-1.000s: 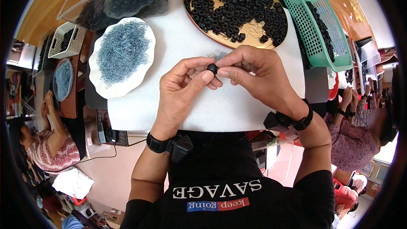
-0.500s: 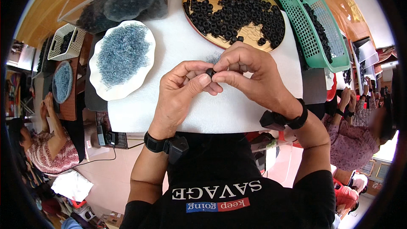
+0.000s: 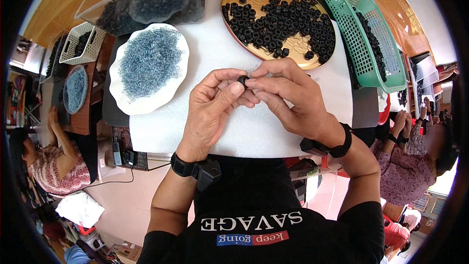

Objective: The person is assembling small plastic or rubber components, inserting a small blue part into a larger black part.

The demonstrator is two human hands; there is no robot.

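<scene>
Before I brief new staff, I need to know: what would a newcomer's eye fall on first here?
Probably the left hand and right hand, brought together at a small black piece near the centre. Next, the gold tray beyond them, strewn with black pieces; then, at left, the scalloped white plate heaped with translucent bluish bits.

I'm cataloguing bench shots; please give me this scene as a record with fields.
Left grip: closed on a black piece
Right grip: at the same piece; hold unclear
Plate: white, wavy-edged, heaped with bluish rings
Tray: round, gold, scattered with black pieces
Basket: green, right of tray, black pieces inside
Bin: clear, beyond plate, black pieces inside
Mat: white, beneath both grips
</scene>
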